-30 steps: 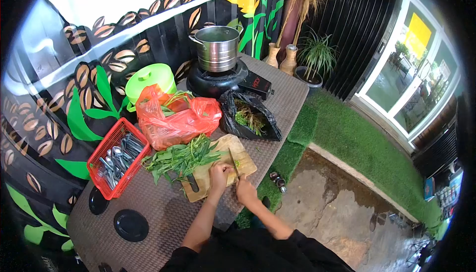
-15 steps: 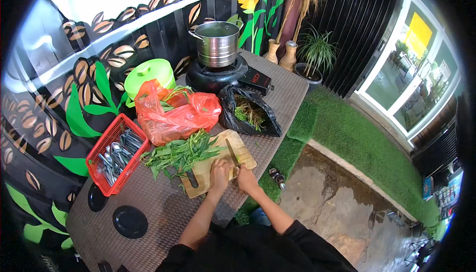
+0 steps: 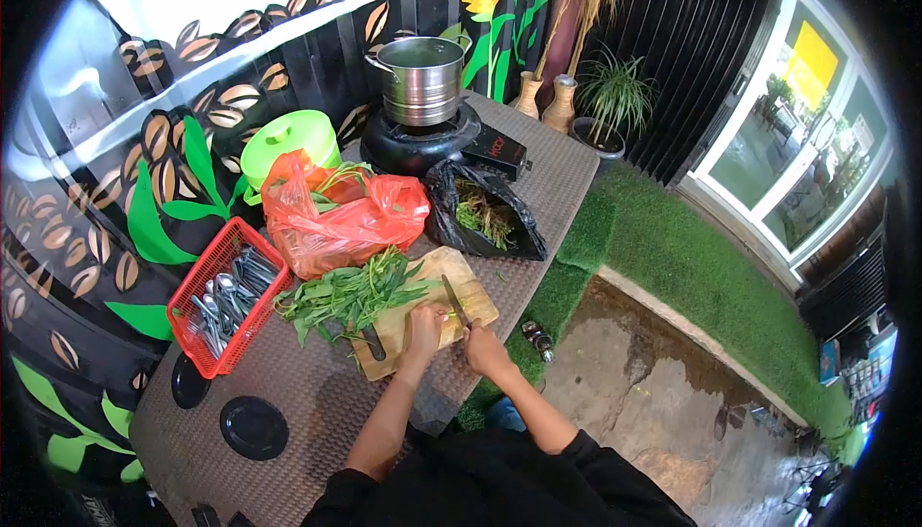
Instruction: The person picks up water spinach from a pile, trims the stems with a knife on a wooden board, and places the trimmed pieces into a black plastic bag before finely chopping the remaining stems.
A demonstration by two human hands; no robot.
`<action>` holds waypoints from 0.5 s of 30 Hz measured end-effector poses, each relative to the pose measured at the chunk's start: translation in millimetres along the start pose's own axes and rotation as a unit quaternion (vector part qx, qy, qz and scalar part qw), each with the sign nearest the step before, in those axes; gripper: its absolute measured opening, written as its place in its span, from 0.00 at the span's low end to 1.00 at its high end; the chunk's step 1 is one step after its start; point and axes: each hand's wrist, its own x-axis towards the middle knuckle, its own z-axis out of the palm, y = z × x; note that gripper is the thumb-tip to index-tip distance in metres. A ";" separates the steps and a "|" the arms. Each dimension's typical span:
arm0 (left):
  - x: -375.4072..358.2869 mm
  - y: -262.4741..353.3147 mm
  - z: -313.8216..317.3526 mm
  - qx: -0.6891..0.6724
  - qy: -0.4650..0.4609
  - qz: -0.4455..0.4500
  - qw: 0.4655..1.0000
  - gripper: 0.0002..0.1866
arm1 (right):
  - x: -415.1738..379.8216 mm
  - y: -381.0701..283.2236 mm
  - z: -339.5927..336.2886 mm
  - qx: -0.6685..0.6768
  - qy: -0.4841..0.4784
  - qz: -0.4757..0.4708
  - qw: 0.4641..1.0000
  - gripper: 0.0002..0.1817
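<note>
My right hand [image 3: 488,350] is wrapped round the handle of a kitchen knife [image 3: 455,299], whose blade points away from me over a wooden cutting board [image 3: 444,263]. Left of the blade, my left hand [image 3: 424,329] is closed on the board, pinching green stems that poke out a little beside the knife. Leafy greens [image 3: 351,295] with long narrow leaves lie heaped over the board's left side and onto the table. Small green bits sit near the blade.
Behind the greens are a red plastic bag [image 3: 336,229] and a black bag [image 3: 519,229] with stems inside. A steel pot [image 3: 423,85] stands on a portable stove [image 3: 408,151]. A red cutlery basket [image 3: 213,364], green lidded container [image 3: 288,148] and black plate [image 3: 254,428] are leftward.
My right hand and the knife have shifted slightly right, away from my left hand. My left hand has moved only a little, and more of the green stems shows beside the blade.
</note>
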 end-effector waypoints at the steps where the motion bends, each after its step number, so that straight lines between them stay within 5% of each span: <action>1: -0.3 -3.3 2.4 0.016 0.003 0.007 1.000 0.08 | -6.0 -4.2 1.5 0.000 0.000 0.001 1.000 0.20; 15: 1.6 -0.1 1.5 0.083 0.028 0.047 0.995 0.04 | -6.5 -16.0 29.6 0.012 0.042 0.044 0.998 0.21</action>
